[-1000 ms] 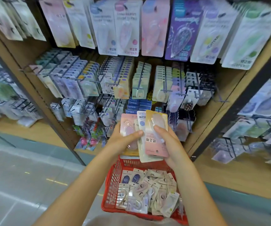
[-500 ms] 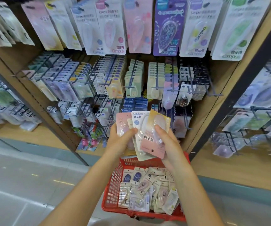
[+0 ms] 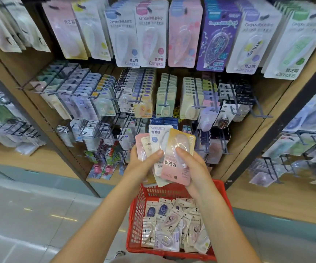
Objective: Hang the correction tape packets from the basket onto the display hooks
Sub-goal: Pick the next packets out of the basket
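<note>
While fanning several correction tape packets [image 3: 164, 154] above the red basket [image 3: 134, 215], both left hand [image 3: 144, 164] and right hand [image 3: 193, 166] gripping them with curled fingers. Risking slipping of loose packets, or hanging the upside-down yellow-pink packet [image 3: 178, 158] wrongly on the display hooks [image 3: 197, 103].

— Where are the correction tape packets [image 3: 169, 156]?
— Several fanned upside down above the red basket [image 3: 136, 211], pink-and-yellow one frontmost. More lie jumbled inside it.
— And the display hooks [image 3: 164, 95]?
— Mostly full; rows hang behind.
</note>
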Motion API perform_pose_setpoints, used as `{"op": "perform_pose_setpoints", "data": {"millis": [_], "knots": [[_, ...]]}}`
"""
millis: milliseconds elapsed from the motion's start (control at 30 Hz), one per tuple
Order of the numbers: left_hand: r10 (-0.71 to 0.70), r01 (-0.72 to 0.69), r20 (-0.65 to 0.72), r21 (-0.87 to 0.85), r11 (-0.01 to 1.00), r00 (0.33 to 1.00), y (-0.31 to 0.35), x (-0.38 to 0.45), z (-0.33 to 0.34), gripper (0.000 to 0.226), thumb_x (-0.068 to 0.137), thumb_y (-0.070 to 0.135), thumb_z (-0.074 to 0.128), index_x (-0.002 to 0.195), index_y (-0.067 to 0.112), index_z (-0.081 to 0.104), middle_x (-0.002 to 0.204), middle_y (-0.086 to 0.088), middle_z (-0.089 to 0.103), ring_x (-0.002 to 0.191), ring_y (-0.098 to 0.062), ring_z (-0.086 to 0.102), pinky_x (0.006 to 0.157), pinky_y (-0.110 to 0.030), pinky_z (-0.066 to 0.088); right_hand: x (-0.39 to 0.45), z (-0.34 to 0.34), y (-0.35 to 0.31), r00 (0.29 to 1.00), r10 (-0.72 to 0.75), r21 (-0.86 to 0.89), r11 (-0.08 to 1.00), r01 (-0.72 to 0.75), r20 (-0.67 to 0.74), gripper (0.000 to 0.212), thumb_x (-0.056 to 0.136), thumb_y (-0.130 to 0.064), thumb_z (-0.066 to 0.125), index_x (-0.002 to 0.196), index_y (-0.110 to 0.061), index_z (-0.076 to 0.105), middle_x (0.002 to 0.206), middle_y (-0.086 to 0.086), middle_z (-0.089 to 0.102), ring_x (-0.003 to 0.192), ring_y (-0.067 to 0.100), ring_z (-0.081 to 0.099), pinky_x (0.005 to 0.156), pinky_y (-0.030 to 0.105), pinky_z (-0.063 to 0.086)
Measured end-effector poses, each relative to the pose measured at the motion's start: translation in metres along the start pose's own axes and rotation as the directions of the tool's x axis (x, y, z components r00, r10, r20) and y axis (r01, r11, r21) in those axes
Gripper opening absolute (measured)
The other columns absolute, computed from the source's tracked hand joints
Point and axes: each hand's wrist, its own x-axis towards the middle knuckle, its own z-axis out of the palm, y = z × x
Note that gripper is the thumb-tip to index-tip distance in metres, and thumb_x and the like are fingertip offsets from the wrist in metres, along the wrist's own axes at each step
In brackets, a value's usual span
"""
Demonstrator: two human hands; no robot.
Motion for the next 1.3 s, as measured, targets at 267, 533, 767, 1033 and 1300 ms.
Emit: {"op": "perform_pose_setpoints", "data": {"millis": [267, 533, 767, 1033, 1300], "knots": [[-0.035, 0.042, 0.068, -0.094, 0.995, 0.997, 0.024, 0.013, -0.047, 0.047, 0.096, 0.014, 0.068, 0.138, 0.021, 0.048, 0.103, -0.009, 0.07, 0.056, -0.009, 0.066, 0.039, -0.017, 0.043, 0.009, 0.073, 0.022, 0.999, -0.037, -0.001, 0.999, 0.037, -0.039, 0.035, 0.091, -0.018, 0.068, 0.126, -0.013, 0.065, 0.111, 0.015, 0.075, 0.097, 0.032, 0.074, 0.072, 0.042, 0.061], [0.021, 0.009, 0.091, -0.314, 0.95, 0.996, 0.05, 0.025, -0.09, 0.076, 0.075, 0.034, 0.088, 0.142, 0.022, 0.055, 0.124, -0.016, 0.073, 0.091, -0.033, 0.074, 0.052, -0.035, 0.059, 0.015, 0.113, 0.018, 0.995, -0.095, -0.136, 0.986, 0.097, 0.016, 0.042, 0.088, -0.019, 0.069, 0.129, -0.012, 0.064, 0.118, 0.016, 0.073, 0.106, 0.035, 0.071, 0.087, 0.052, 0.058], [0.144, -0.097, 0.133, -0.311, 0.946, 0.981, 0.08, 0.031, -0.104, 0.095, 0.06, 0.049, 0.088, 0.144, 0.021, 0.052, 0.115, -0.015, 0.071, 0.066, -0.023, 0.072, 0.046, -0.029, 0.049, 0.013, 0.147, 0.004, 0.977, -0.211, -0.225, 0.951, 0.21, 0.02, 0.031, 0.096, -0.014, 0.064, 0.127, -0.018, 0.064, 0.118, 0.009, 0.074, 0.108, 0.028, 0.071, 0.09, 0.046, 0.059], [0.237, -0.16, 0.201, -0.339, 0.927, 0.95, 0.127, 0.034, -0.103, 0.062, 0.081, 0.02, 0.082, 0.137, 0.022, 0.054, 0.11, -0.015, 0.074, 0.073, -0.021, 0.077, 0.053, -0.031, 0.057, 0.013, 0.177, -0.033, 0.951, -0.298, -0.249, 0.93, 0.271, -0.076, 0.018, 0.101, -0.033, 0.059, 0.113, -0.025, 0.069, 0.104, 0.002, 0.078, 0.094, 0.023, 0.075, 0.082, 0.044, 0.06], [0.254, -0.175, 0.18, -0.366, 0.914, 0.95, 0.139, 0.046, -0.11, 0.061, 0.088, 0.012, 0.075, 0.143, 0.024, 0.05, 0.129, -0.013, 0.071, 0.102, -0.031, 0.075, 0.058, -0.033, 0.06, 0.032, 0.185, -0.068, 0.875, -0.357, -0.145, 0.934, 0.326, -0.329, 0.016, 0.089, -0.04, 0.058, 0.096, -0.029, 0.066, 0.098, 0.003, 0.062, 0.087, 0.023, 0.061, 0.073, 0.035, 0.049]]}}
